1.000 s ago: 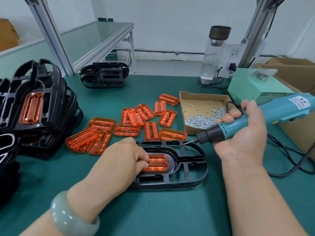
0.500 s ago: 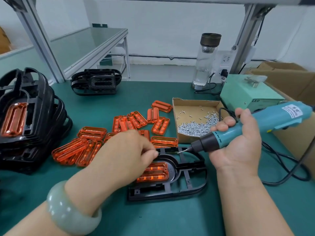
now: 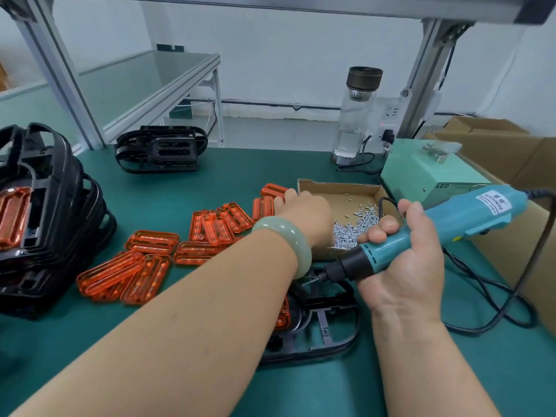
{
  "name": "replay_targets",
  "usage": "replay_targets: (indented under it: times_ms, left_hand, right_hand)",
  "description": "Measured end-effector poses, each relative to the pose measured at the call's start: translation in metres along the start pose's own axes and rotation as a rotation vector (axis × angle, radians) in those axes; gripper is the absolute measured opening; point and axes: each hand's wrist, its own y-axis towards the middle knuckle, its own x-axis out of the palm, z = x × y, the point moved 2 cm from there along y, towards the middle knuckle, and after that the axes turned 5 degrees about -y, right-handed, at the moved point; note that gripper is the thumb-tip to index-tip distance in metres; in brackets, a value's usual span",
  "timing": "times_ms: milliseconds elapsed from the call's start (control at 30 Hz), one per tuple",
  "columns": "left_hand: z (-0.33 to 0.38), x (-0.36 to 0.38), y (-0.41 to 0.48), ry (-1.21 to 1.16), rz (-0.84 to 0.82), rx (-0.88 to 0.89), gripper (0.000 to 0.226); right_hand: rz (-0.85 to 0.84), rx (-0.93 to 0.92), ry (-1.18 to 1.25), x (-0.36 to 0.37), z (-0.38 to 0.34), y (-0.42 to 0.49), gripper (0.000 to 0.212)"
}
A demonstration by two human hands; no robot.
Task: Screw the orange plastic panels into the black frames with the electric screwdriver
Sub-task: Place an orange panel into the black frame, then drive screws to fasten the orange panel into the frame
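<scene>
A black frame lies on the green mat in front of me. My left forearm covers most of the orange panel seated in it. My right hand grips the teal electric screwdriver, with the bit tip hanging just above the frame's far end. My left hand reaches over the near left part of the cardboard screw box, beside the pile of silver screws. Its fingertips are hidden behind the hand.
Loose orange panels lie spread left of the box. A stack of black frames stands at far left, and another frame lies at the back. A glass bottle, a green power unit, a black cable and cardboard boxes fill the right.
My left hand left the orange panel in the frame and moved forward and right to the screw box. The screwdriver stayed near the frame's far end.
</scene>
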Motion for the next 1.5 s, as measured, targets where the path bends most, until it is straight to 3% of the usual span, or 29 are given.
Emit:
replay_targets:
  times_ms: [133, 233, 633, 900, 1167, 1367, 1500]
  left_hand:
    - [-0.002, 0.000, 0.000, -0.130, 0.102, 0.034, 0.012]
    - [-0.004, -0.004, -0.004, -0.269, 0.173, 0.032, 0.023]
    - [-0.002, -0.020, -0.013, -0.674, 0.217, -0.015, 0.020]
    - [-0.022, -0.039, -0.033, -1.404, 0.285, -0.174, 0.020]
    - [-0.079, -0.044, -0.091, -1.507, 0.368, -0.188, 0.039]
    - [-0.104, -0.022, -0.131, -1.668, 0.483, -0.237, 0.017]
    - [-0.103, -0.008, -0.143, -1.827, 0.353, -0.309, 0.035]
  right_hand:
    - [0.004, -0.004, -0.004, 0.000, 0.001, 0.000, 0.013]
    - [0.000, -0.001, -0.002, 0.000, 0.002, 0.001, 0.012]
    - [-0.018, -0.022, -0.027, -0.001, 0.004, 0.000, 0.008]
    - [-0.011, -0.013, -0.020, -0.001, 0.003, 0.000, 0.009]
    - [-0.011, 0.002, 0.016, 0.000, 0.002, -0.002, 0.012]
    - [-0.026, -0.002, 0.012, 0.001, 0.003, -0.004, 0.013]
    - [-0.032, -0.002, 0.011, 0.001, 0.004, -0.006, 0.010]
